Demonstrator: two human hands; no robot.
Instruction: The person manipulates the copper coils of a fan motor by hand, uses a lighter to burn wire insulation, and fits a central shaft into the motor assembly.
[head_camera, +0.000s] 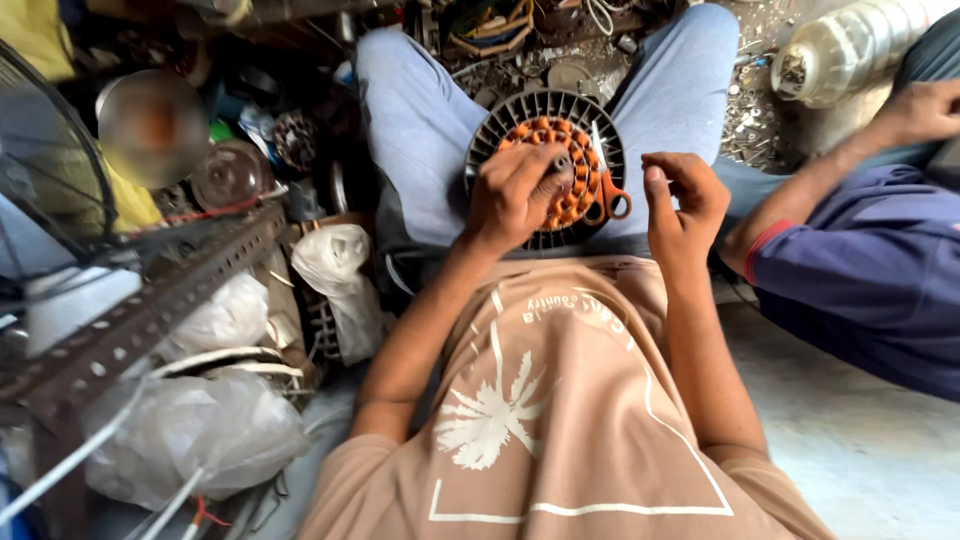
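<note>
Left hand (515, 195): closed on one small dark tool, over the stator.
Right hand (683, 200): fingers curled, holding nothing visible.
Fan motor stator (545, 170): one, copper coils.
Scissors (608, 180): one pair, orange-handled.

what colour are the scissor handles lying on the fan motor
Orange. The scissors lie on the motor between the left hand and right hand, seen from the head view.

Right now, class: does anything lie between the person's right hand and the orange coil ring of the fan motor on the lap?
Yes: orange-handled scissors rest on the coil ring, between it and the raised right hand.
</note>
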